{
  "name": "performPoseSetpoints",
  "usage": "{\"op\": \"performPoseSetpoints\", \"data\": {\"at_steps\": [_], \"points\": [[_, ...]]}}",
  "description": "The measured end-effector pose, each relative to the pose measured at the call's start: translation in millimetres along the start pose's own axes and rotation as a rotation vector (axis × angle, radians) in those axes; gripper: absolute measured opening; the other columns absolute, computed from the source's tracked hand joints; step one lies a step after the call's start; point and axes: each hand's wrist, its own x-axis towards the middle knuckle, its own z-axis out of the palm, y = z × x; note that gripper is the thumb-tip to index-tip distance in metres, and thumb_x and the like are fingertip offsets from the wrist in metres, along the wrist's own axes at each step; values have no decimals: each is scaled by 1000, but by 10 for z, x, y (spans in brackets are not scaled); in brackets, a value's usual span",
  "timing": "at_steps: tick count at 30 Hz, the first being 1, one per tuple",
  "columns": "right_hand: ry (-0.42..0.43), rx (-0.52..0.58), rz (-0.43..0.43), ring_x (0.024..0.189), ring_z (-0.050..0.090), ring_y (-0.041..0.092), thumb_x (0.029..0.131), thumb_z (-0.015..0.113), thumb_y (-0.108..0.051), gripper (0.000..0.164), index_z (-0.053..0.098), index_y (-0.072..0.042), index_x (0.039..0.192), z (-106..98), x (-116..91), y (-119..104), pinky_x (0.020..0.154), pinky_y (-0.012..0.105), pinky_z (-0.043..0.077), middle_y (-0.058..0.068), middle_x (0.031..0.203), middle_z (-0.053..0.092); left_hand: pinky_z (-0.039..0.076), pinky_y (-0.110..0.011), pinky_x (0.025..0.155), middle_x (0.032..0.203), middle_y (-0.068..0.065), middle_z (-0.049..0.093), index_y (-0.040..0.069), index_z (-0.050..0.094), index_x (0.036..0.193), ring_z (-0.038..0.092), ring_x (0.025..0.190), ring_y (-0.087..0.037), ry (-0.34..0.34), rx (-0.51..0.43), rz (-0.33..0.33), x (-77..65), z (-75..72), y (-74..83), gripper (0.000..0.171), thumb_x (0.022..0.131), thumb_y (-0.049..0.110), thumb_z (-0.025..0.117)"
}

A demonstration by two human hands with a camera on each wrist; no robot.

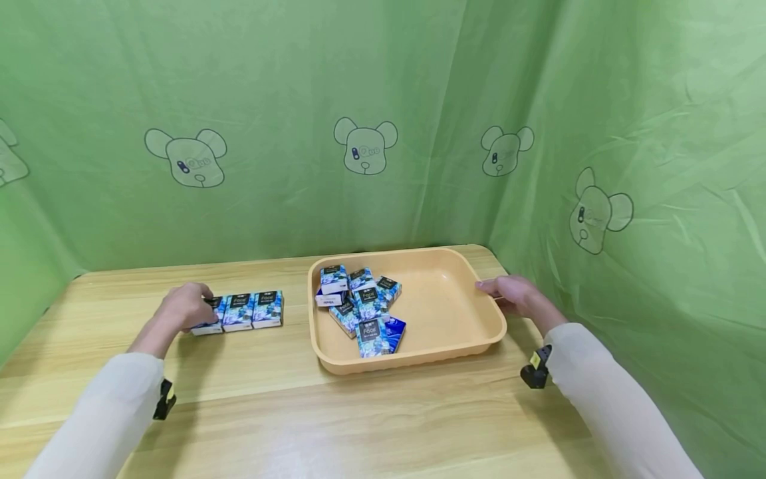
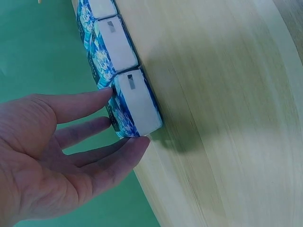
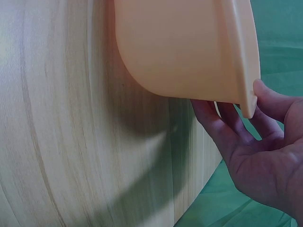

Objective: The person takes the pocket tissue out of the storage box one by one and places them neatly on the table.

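Observation:
Three blue-and-white tissue packs (image 1: pixel 238 312) stand in a touching row on the left of the table. My left hand (image 1: pixel 184 307) is at the leftmost tissue pack (image 2: pixel 138 101), thumb on its near upper edge and other fingertips at its end and far side, pinching it. Right of the row sits a peach plastic tray (image 1: pixel 445 346) with several tissue packs (image 1: pixel 369 304) heaped in its left half. My right hand (image 1: pixel 517 295) grips the tray's right rim. In the right wrist view the thumb (image 3: pixel 272 100) lies on the rim, and the fingers (image 3: pixel 218 125) reach underneath.
Wooden table (image 1: pixel 263 406) runs beneath everything. A green curtain (image 1: pixel 287 199) with bear-head prints closes off the back and both sides. Each wrist carries a small black camera, the right one (image 1: pixel 535 368) near the tray's front corner.

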Motion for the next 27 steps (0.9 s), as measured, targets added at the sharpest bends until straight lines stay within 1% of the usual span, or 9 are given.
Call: {"op": "performPoseSetpoints", "data": {"at_steps": [8, 14, 17, 21, 24, 27], "points": [[5, 2, -4, 84, 70, 11, 100, 62, -27, 59, 47, 10, 143, -4, 5, 7, 84, 32, 62, 2, 101, 70, 57, -37, 60, 128, -43, 52, -16, 46, 137, 60, 64, -24, 8, 13, 6, -21, -6, 25, 61, 85, 7, 69], [3, 8, -3, 83, 70, 11, 100, 63, -27, 57, 48, 10, 141, -3, -1, 6, 84, 32, 62, 1, 98, 70, 58, -37, 61, 129, -44, 51, -16, 46, 138, 62, 66, -26, 5, 17, 0, -17, -4, 33, 61, 86, 7, 68], [-1, 10, -5, 83, 70, 11, 100, 62, -26, 56, 48, 10, 141, -4, -3, 8, 84, 32, 62, 2, 98, 70, 57, -36, 60, 129, -43, 51, -16, 45, 138, 59, 63, -23, 0, 10, -5, -9, 3, 29, 61, 86, 7, 67], [-6, 14, -7, 84, 70, 12, 101, 61, -26, 55, 49, 10, 141, -2, 2, 14, 84, 33, 62, 2, 99, 70, 52, -32, 55, 123, -40, 56, -16, 45, 139, 55, 56, -18, -5, 8, 1, -4, 7, 11, 62, 86, 9, 67], [-9, 17, -8, 83, 70, 12, 101, 61, -26, 54, 50, 10, 139, 0, 5, 14, 83, 32, 62, 1, 97, 70, 49, -30, 54, 116, -36, 61, -17, 43, 139, 51, 51, -15, -7, 19, 13, -4, -5, -5, 62, 89, 12, 65], [-8, 16, -7, 83, 71, 11, 101, 61, -25, 52, 51, 10, 138, 2, 3, 8, 82, 32, 62, -1, 94, 70, 51, -32, 56, 112, -34, 64, -17, 42, 140, 50, 49, -13, -6, 36, 29, -8, -25, -7, 60, 94, 15, 62]]}}
